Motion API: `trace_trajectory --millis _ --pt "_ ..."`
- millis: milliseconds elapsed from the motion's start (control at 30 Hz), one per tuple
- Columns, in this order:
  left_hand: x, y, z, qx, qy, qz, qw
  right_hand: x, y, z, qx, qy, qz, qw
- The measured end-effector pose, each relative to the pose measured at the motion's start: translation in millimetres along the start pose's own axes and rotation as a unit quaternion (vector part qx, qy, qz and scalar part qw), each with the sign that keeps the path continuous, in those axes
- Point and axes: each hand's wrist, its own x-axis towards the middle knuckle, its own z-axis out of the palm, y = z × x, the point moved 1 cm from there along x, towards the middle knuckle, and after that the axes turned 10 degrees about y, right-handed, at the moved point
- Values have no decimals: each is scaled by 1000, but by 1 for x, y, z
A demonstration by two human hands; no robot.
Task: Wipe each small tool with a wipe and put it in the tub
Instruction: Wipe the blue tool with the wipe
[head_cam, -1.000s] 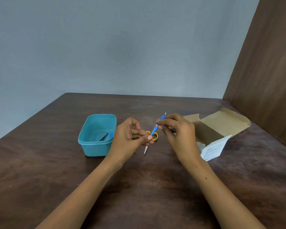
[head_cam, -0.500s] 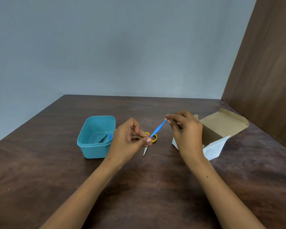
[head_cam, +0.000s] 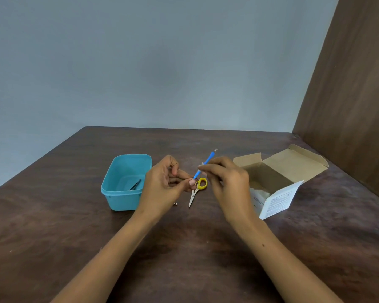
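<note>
My left hand point(head_cam: 166, 182) pinches the lower end of a thin blue-handled tool point(head_cam: 210, 159) with a small metal tip pointing up and away. My right hand point(head_cam: 225, 182) pinches the tool's middle with a small white wipe, mostly hidden under the fingers. Small scissors with yellow handles point(head_cam: 198, 189) lie on the table below my hands. The turquoise tub point(head_cam: 124, 193) stands to the left and holds a dark slim tool point(head_cam: 136, 184).
An open cardboard box point(head_cam: 278, 186) with white wipes inside stands to the right of my right hand. A tiny metal piece point(head_cam: 175, 203) lies by my left wrist. A brown wooden panel point(head_cam: 348, 95) rises along the table's right side.
My right hand has slid down the blue tool from its tip toward the middle, uncovering the metal tip. My left hand has kept its hold.
</note>
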Motion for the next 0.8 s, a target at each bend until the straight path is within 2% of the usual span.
trace_trajectory --millis 133,333,567,800 --pt "2 -2 -2 -13 11 -3 1000 -4 -6 2 29 -57 -28 998" --pt "0 -1 0 -11 -25 -10 1000 7 6 -6 -14 16 13 1000" --pt "1 0 -2 -19 -13 -20 1000 -2 -8 0 1 -108 -62 992" --pt "2 0 -4 -25 -21 -55 998 5 -3 -5 -8 -108 -66 992"
